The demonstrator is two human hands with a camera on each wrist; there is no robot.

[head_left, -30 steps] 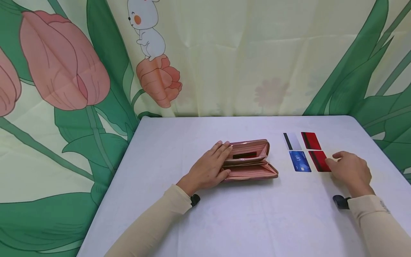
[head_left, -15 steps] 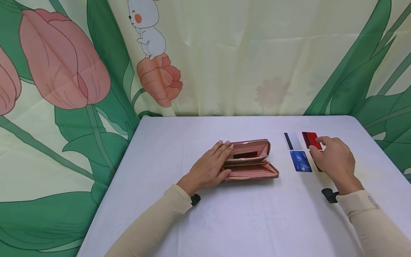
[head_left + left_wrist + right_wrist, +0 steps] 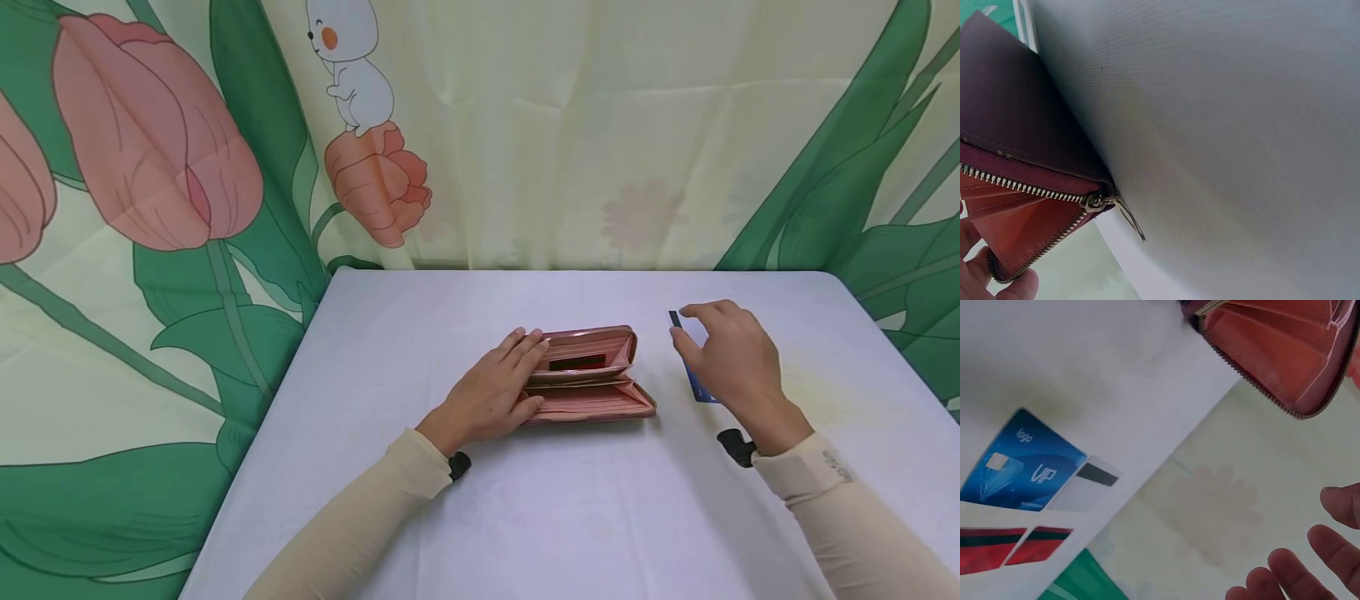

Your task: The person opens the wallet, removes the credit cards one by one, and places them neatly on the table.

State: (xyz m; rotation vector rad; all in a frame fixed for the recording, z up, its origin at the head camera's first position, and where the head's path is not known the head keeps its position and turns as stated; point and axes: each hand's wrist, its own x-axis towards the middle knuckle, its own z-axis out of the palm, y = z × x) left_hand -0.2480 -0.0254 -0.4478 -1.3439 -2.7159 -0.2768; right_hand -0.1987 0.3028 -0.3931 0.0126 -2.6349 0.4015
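A pink zip wallet (image 3: 592, 402) lies unfolded on the table, its lined compartments showing. My left hand (image 3: 487, 390) holds its left end, fingers over the back half and thumb at the front half; the left wrist view shows the wallet's zip (image 3: 1019, 185) and the thumb (image 3: 1019, 287) at its edge. Over the cards hovers my right hand (image 3: 735, 358), fingers apart and holding nothing. Beneath it, in the right wrist view, lie a blue VIP card (image 3: 1029, 462), a white striped card (image 3: 1082, 486) and two red striped cards, one nearer (image 3: 988, 550). The hand hides the red ones from the head view.
A white cloth covers the table (image 3: 540, 508), whose far edge meets a curtain (image 3: 525, 167) printed with flowers and a rabbit. A dark wrist strap device sits on each wrist, the right one (image 3: 737, 447) in plain sight.
My right hand has moved left and away from me, from beside the near red card to above the white and blue cards. The left hand and wallet have stayed in place.
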